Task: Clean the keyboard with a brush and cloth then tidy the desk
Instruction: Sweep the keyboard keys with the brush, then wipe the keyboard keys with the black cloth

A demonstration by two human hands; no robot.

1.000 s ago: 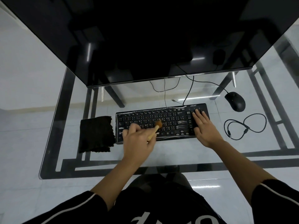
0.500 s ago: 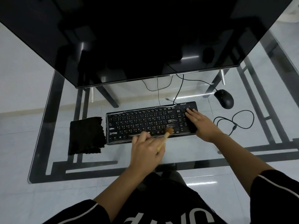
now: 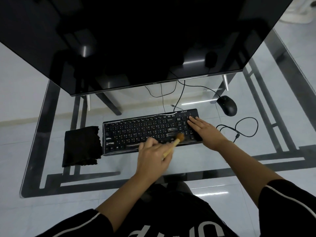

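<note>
A black keyboard [image 3: 136, 132] under a clear plastic film lies in the middle of the glass desk [image 3: 196, 161]. My left hand [image 3: 153, 156] grips the wooden handle of a small brush [image 3: 177, 140]; its brown bristles touch the keys just left of the number pad. My right hand [image 3: 205, 130] lies flat with straight fingers on the keyboard's right end, over the number pad. A folded black cloth [image 3: 81, 146] sits on the glass directly left of the keyboard.
A large dark monitor [image 3: 136, 40] overhangs the back of the desk. A black mouse [image 3: 227, 106] sits at the back right, with a loose coiled cable [image 3: 242, 129] in front of it. Thin wires run behind the keyboard.
The brush has swept rightward along the keys, from the middle to near the number pad. My right hand stays on the right end.
</note>
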